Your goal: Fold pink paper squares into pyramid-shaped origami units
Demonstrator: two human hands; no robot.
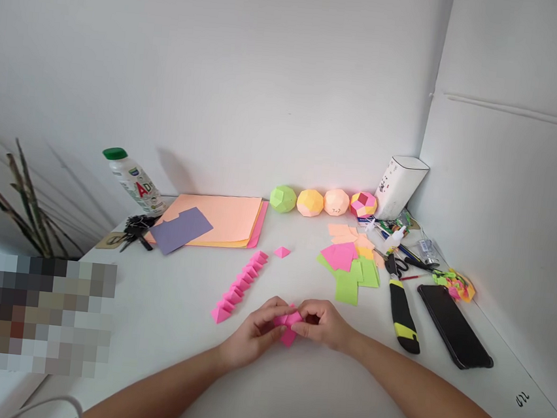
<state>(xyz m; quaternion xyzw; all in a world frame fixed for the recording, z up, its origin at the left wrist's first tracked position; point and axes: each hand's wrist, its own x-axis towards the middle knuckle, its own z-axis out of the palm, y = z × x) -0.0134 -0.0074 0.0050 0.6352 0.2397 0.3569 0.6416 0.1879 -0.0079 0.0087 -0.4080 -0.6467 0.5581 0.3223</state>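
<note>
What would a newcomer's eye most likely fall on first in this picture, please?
Probably the four faceted balls, lined up before the back wall. Next might come the slanting row of pink pyramids on the table, beyond the left hand. In the near middle, that hand and the right hand hold a pink paper piece.

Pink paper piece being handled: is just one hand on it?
No, the left hand and right hand both hold the pink paper piece.
</note>
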